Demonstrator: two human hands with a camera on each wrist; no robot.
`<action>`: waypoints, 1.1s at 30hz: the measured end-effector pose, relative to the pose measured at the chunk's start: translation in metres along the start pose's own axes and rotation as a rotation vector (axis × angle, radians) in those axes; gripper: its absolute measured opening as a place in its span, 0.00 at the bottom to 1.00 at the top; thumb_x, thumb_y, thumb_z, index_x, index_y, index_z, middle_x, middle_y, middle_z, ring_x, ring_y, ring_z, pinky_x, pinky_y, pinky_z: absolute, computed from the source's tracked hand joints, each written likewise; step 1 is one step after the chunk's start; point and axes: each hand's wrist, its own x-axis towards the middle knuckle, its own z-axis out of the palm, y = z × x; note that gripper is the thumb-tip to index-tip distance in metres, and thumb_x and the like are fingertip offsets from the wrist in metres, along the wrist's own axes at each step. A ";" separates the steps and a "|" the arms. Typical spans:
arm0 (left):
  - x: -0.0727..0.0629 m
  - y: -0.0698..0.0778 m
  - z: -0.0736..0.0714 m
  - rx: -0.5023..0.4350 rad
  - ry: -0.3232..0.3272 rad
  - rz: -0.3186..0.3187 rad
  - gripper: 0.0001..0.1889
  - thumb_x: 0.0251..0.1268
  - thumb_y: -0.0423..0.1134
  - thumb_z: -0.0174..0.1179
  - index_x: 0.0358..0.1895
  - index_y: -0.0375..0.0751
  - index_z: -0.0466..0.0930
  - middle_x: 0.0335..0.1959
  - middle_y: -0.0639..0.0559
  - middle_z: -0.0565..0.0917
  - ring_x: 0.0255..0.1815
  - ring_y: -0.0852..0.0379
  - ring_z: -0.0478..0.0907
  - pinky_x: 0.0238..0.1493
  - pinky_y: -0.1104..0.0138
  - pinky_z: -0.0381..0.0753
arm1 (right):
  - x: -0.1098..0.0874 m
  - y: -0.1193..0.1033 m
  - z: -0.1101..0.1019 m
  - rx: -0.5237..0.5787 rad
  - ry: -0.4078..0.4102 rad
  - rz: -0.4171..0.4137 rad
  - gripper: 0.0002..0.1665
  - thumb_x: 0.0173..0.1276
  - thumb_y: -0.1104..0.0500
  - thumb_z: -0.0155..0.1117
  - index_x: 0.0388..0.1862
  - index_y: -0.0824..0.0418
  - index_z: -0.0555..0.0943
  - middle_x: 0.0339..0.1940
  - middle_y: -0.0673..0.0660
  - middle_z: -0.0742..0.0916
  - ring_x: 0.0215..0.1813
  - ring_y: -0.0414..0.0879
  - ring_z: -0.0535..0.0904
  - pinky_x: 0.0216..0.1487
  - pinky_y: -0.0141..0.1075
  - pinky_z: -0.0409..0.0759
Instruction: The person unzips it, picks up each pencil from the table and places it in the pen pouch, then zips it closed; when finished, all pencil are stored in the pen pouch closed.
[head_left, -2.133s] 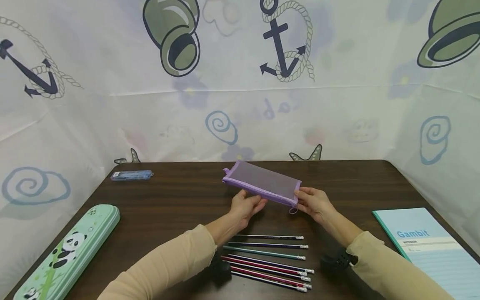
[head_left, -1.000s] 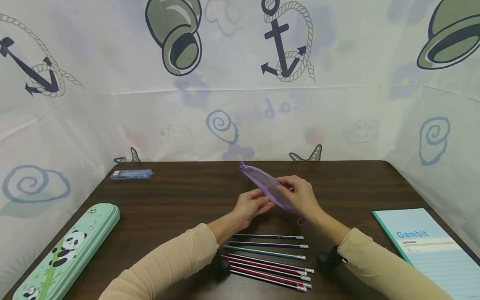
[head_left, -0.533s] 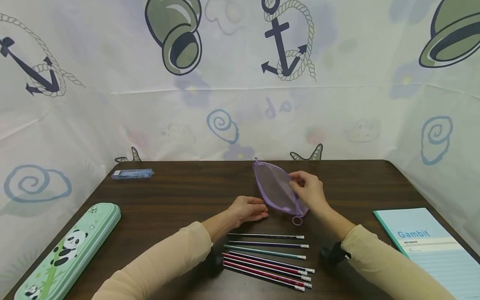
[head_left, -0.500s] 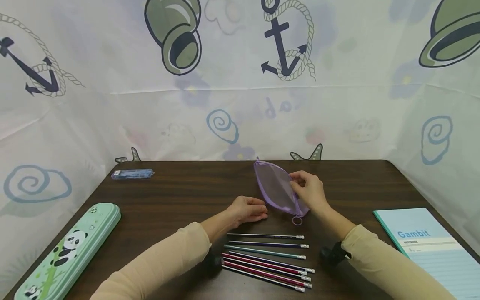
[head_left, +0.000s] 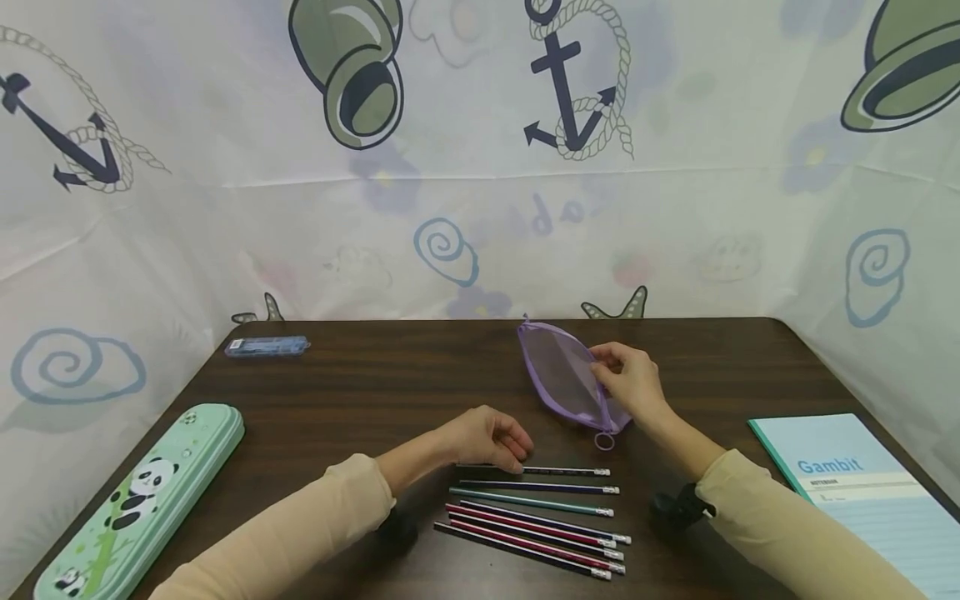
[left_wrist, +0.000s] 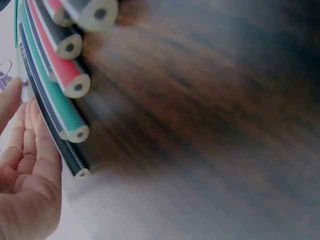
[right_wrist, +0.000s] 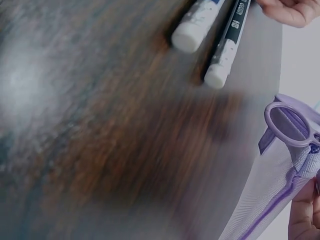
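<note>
My right hand [head_left: 632, 382] pinches the side of a purple mesh zipper pouch [head_left: 558, 375], whose mouth gapes toward me. A ring pull [right_wrist: 289, 124] hangs at the pouch's near corner. Over the far end of a row of pencils, my left hand [head_left: 487, 440] reaches down with its thumb apart from the fingers. Its fingertips are right at the black pencil [head_left: 566, 472] farthest from me. A teal pencil [left_wrist: 60, 107], a dark blue pencil [head_left: 540, 487] and several red and dark striped pencils [head_left: 536, 537] lie nearer, eraser ends to the right.
A green panda pencil case [head_left: 142, 500] lies at the left. A small blue clear packet [head_left: 266, 347] is at the back left of the dark wooden table [head_left: 360, 383]. A Gambit notebook [head_left: 855, 475] lies at the right. A printed white cloth [head_left: 480, 200] encloses the back and sides.
The pouch has turned, its mouth has widened, and it has shifted right with my right hand. My left hand has left the pouch and come down to the nearest-lying black pencil.
</note>
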 end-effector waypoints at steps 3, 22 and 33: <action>-0.002 0.002 0.002 0.109 -0.001 0.029 0.11 0.49 0.25 0.68 0.38 0.37 0.83 0.30 0.50 0.84 0.30 0.62 0.80 0.35 0.72 0.82 | 0.000 0.002 -0.001 -0.004 -0.003 0.004 0.12 0.61 0.71 0.62 0.44 0.71 0.81 0.30 0.64 0.85 0.31 0.51 0.84 0.25 0.29 0.82; -0.011 0.010 -0.042 0.373 -0.053 0.120 0.07 0.53 0.27 0.61 0.36 0.36 0.83 0.28 0.51 0.83 0.28 0.67 0.75 0.31 0.75 0.78 | 0.002 0.001 0.005 0.008 -0.014 0.019 0.12 0.61 0.70 0.62 0.44 0.71 0.81 0.29 0.64 0.86 0.28 0.47 0.84 0.26 0.30 0.82; 0.025 0.022 -0.034 -0.455 0.173 -0.187 0.17 0.68 0.31 0.54 0.57 0.29 0.72 0.45 0.40 0.84 0.37 0.59 0.83 0.36 0.72 0.83 | 0.000 -0.006 0.014 0.055 -0.053 0.015 0.14 0.62 0.70 0.61 0.47 0.73 0.80 0.31 0.66 0.86 0.30 0.49 0.85 0.28 0.37 0.84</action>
